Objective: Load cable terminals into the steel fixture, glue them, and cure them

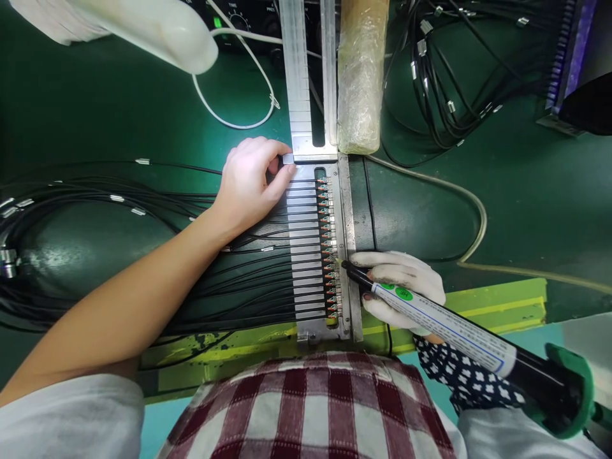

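My bare left hand [255,175] is closed at the upper end of a metal fixture [306,255], thumb and forefinger pinching a small silver metal piece [287,159]. Several black cables [265,274] lie side by side across the fixture. Their stripped ends, with orange and green bits, sit in a row of small connectors [329,255] along its slot. A white glove covers my right hand [406,287], whose fingers wrap round the front of a black dispensing syringe [444,328] with a white label. The syringe's tip points at the connectors, around the row's middle; contact cannot be made out.
Slotted metal rails [297,76] and a plastic-wrapped block [361,83] stand beyond the fixture. A white lamp head [176,38] hangs at upper left, before a black control box [248,16]. Coiled cables [430,83] lie at upper right; a beige tube [478,204] curves along the green table.
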Tool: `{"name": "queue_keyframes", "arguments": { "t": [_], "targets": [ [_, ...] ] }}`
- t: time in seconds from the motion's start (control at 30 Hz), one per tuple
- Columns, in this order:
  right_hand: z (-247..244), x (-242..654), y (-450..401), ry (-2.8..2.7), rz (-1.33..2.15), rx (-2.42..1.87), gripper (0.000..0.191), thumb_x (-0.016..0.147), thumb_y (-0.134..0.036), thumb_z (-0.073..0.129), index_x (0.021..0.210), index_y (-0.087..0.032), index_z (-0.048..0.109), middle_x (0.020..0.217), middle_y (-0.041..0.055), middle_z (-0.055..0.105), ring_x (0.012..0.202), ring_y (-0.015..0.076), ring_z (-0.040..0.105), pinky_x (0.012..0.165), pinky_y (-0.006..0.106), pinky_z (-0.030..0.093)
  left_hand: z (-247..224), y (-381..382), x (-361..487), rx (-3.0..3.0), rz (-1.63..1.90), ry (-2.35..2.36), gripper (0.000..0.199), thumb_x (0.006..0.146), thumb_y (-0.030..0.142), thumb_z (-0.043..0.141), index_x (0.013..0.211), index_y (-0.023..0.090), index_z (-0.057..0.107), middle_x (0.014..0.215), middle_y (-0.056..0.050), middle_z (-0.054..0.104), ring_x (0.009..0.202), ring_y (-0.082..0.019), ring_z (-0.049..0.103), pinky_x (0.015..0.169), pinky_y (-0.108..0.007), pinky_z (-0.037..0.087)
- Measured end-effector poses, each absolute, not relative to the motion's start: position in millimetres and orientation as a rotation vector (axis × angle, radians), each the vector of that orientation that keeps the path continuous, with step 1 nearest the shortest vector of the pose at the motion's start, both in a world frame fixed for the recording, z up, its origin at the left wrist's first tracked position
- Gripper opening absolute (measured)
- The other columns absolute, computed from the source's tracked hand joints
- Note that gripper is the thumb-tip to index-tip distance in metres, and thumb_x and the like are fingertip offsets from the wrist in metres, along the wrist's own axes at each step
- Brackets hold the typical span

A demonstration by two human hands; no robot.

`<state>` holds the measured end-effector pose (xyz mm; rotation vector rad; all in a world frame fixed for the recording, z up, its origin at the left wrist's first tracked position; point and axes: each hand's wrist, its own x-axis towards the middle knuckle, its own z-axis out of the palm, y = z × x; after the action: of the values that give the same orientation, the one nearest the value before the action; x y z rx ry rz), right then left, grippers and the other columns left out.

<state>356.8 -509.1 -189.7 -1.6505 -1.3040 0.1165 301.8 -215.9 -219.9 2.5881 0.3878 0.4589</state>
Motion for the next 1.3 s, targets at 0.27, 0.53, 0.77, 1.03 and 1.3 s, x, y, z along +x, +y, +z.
{"name": "queue_keyframes", "arguments": {
  "t": [0.27, 0.53, 0.77, 1.03, 1.3],
  "targets": [
    [-181, 354, -514, -1.343, 0.076, -1.588, 0.017, 0.086, -0.025, 0.071, 0.099, -0.018, 0.063, 0.098, 0.0148, 0.079, 0.085, 0.0246, 0.078, 0.068, 0.033, 0.064, -219, -214, 302, 2.563, 0.416, 0.395, 0.019, 0.092, 0.041, 0.056, 0.103, 0.028, 0.065, 0.082, -0.005, 0.064, 0.092, -0.028, 0.062, 0.090, -0.047, 0.049],
    [-189, 347, -513, -1.311, 0.121, -1.643, 0.020, 0.086, -0.026, 0.073, 0.103, -0.020, 0.064, 0.101, 0.0120, 0.079, 0.089, 0.0240, 0.078, 0.071, 0.034, 0.064, -219, -212, 302, 2.549, 0.397, 0.385, 0.025, 0.093, 0.050, 0.056, 0.103, 0.028, 0.064, 0.082, -0.005, 0.063, 0.094, -0.029, 0.063, 0.089, -0.047, 0.048],
    [-188, 348, -513, -1.322, 0.126, -1.628, 0.021, 0.083, -0.024, 0.074, 0.101, -0.019, 0.064, 0.099, 0.0119, 0.079, 0.087, 0.0241, 0.078, 0.070, 0.033, 0.063, -220, -212, 303, 2.556, 0.369, 0.415, 0.028, 0.094, 0.053, 0.056, 0.100, 0.026, 0.062, 0.083, -0.003, 0.061, 0.094, -0.026, 0.061, 0.088, -0.046, 0.045],
    [-186, 349, -513, -1.353, 0.134, -1.629, 0.017, 0.084, -0.024, 0.071, 0.099, -0.021, 0.063, 0.097, 0.0111, 0.079, 0.082, 0.0223, 0.078, 0.069, 0.032, 0.063, -220, -213, 303, 2.617, 0.405, 0.383, 0.032, 0.096, 0.053, 0.053, 0.100, 0.023, 0.062, 0.080, -0.003, 0.058, 0.086, -0.022, 0.058, 0.083, -0.043, 0.046],
    [-184, 349, -514, -1.337, 0.151, -1.656, 0.020, 0.083, -0.024, 0.072, 0.101, -0.021, 0.063, 0.099, 0.0114, 0.079, 0.081, 0.0222, 0.078, 0.069, 0.032, 0.063, -218, -213, 302, 2.540, 0.390, 0.397, 0.027, 0.093, 0.053, 0.058, 0.101, 0.028, 0.064, 0.082, -0.004, 0.062, 0.094, -0.027, 0.062, 0.089, -0.046, 0.048]
  ]
}}
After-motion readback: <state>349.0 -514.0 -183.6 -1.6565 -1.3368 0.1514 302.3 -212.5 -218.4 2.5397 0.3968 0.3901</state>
